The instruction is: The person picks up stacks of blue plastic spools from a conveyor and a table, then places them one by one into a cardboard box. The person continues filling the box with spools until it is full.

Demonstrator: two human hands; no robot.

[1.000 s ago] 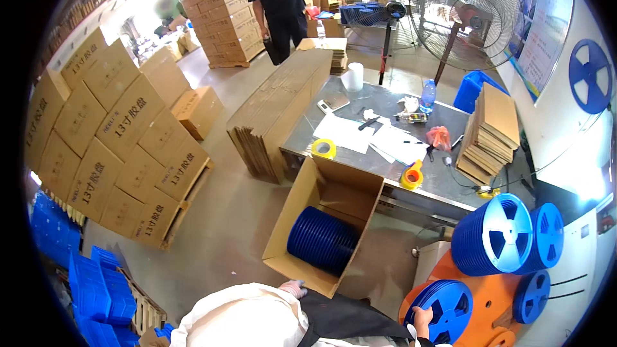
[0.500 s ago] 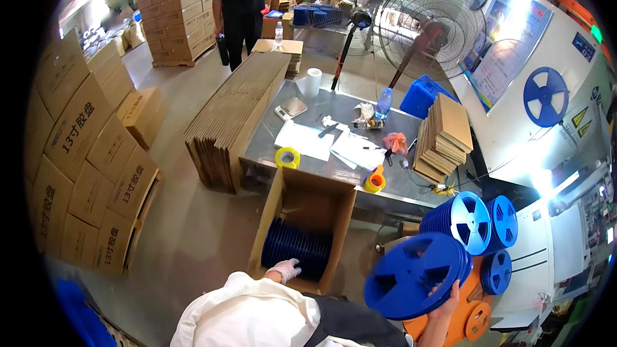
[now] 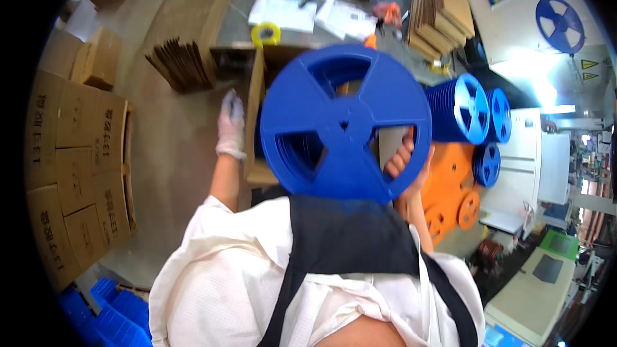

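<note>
A large blue reel (image 3: pixel 350 167) with a spoked face is in front of me, over the cardboard box (image 3: pixel 255 90), and hides most of it. My right hand (image 3: pixel 406 166) grips the reel's right side, fingers hooked through one of its openings. Further blue rims show through the openings; whether they belong to held reels or lie in the box, I cannot tell. Outside the box's left wall, my left hand (image 3: pixel 231 127) wears a pale glove, its fingers stretched out and holding nothing.
Blue reel stacks (image 3: pixel 472 109) stand at right beside an orange base (image 3: pixel 450 173). Beyond the box is a metal table with papers (image 3: pixel 283 14), yellow tape (image 3: pixel 265 35) and cardboard sheets (image 3: pixel 443 16). Folded cartons (image 3: pixel 183 58) and stacked boxes (image 3: pixel 77 160) stand left; blue bins (image 3: pixel 122 311) lie lower left.
My right hand has brought the blue reel leftward from the right side to above the box. The left hand has come out of the box to its left side. The view has tilted downward.
</note>
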